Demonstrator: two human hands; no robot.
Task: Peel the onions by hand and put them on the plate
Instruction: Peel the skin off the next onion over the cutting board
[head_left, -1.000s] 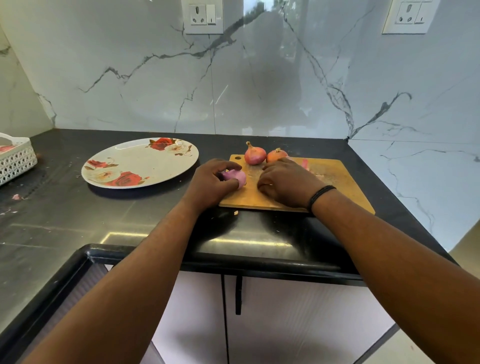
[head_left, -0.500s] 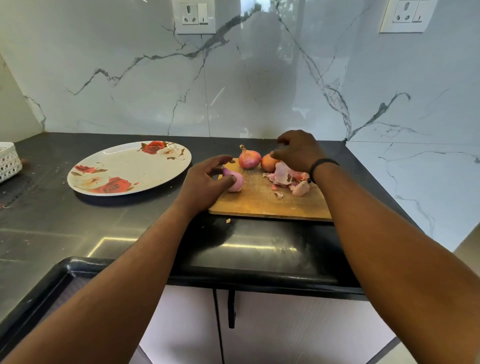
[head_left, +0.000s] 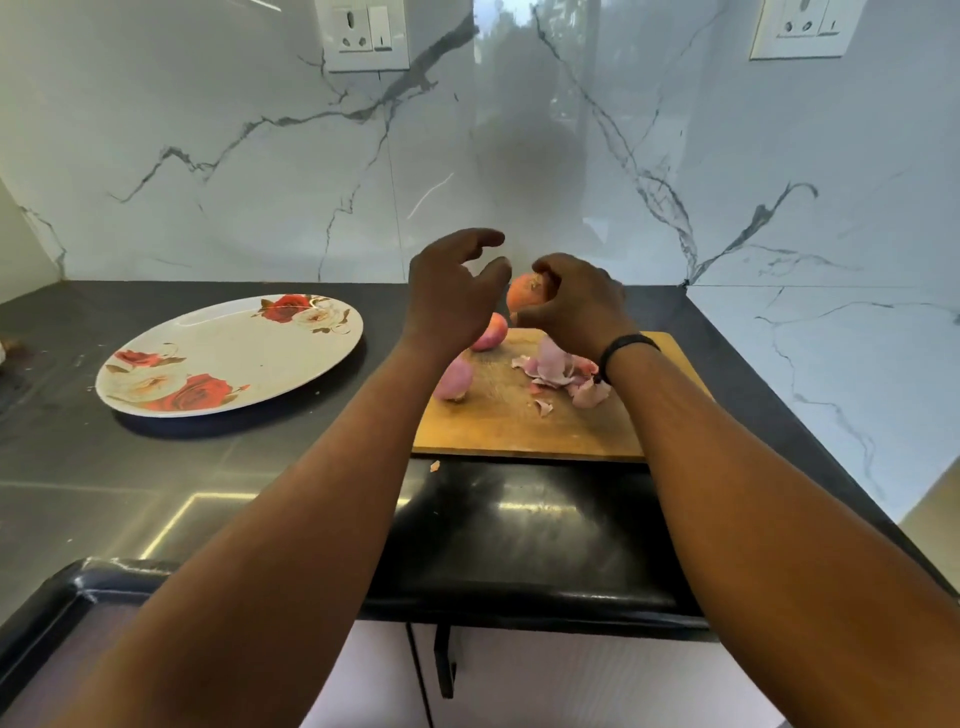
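Since 0.5 s ago: orange onion (head_left: 523, 295) lifted off cutting board (head_left: 519, 423) by right hand (head_left: 574, 306), curled round it; left hand (head_left: 452, 291) freed, spread | plate (head_left: 228, 353) bare | peeled onion (head_left: 453, 378) left on board, red onion (head_left: 491, 332) unpeeled | peels (head_left: 558, 371) heaped.

white plate (head_left: 208, 358), red roses; orange onion (head_left: 523, 295); pink peels (head_left: 558, 371)

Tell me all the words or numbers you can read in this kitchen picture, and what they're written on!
There are none to read.
Wall socket: only holes and a switch, no readable marking.
Second socket: a small mark on its switch, too small to read.
Plate: painted roses, no words.
Cutting board, the onions, and wristband: no writing visible.
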